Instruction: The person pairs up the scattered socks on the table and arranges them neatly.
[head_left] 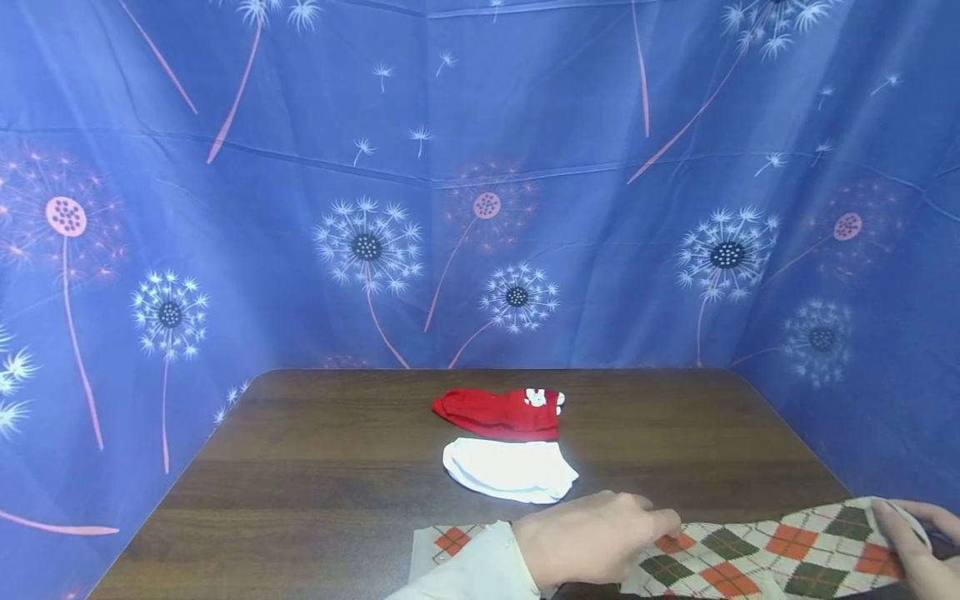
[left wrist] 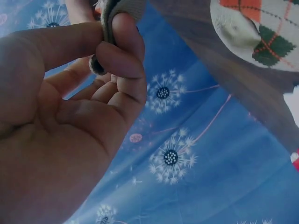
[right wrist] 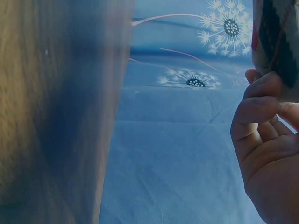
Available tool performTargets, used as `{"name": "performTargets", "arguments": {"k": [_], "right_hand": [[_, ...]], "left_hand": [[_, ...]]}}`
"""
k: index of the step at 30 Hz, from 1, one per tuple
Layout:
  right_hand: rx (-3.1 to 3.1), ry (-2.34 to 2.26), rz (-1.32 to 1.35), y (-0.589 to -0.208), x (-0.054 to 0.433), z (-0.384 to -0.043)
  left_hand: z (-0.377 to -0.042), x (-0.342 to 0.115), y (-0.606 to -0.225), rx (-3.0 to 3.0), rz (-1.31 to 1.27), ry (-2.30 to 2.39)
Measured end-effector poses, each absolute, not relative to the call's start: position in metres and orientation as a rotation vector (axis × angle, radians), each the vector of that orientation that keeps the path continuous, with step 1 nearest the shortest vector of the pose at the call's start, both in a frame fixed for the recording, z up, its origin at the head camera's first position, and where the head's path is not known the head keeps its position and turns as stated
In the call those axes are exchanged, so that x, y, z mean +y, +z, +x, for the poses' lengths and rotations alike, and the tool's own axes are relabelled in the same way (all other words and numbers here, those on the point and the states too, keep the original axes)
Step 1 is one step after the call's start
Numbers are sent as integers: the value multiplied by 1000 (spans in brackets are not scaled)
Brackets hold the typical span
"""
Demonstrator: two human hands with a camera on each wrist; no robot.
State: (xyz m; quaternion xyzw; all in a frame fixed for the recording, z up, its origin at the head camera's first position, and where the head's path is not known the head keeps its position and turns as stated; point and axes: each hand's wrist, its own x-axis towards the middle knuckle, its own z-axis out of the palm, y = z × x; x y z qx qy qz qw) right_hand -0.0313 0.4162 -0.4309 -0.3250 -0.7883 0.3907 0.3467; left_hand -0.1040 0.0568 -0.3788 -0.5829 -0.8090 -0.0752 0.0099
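Observation:
An argyle sock [head_left: 795, 554] in cream, orange and dark green stretches along the near right of the table. My left hand [head_left: 592, 537] is over it; in the left wrist view its thumb and fingers pinch a beige knit edge [left wrist: 124, 7]. At the far right, my right hand [head_left: 926, 542] grips the sock's end, thumb on top. The right wrist view shows curled fingers [right wrist: 261, 107] against the patterned knit. More argyle knit [head_left: 450, 542] shows left of my left hand, partly hidden by the sleeve. A rounded cream part [left wrist: 233, 32] appears in the left wrist view.
Beyond my left hand a white sock [head_left: 510, 471] lies flat on the brown wooden table [head_left: 300, 483]. Behind it is a red sock [head_left: 495, 412] with a white figure at one end. A blue dandelion-print cloth [head_left: 600, 208] hangs around the back and sides.

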Motion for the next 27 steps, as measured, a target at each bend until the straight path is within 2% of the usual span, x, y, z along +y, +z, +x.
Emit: {"name": "performTargets", "arguments": {"k": [11,17,27], "right_hand": [[-2155,955,-551,-433,403,-35],[-2320,877,-577,-433,393,-37],[-2307,828,-412,-429,380,-38]], "left_hand": [[-115,36,-366,-2555,-1767,-357],[-122,27,-360,-2554,-1727,-288],[-131,0,-358,-2614,-1663,-308]]}}
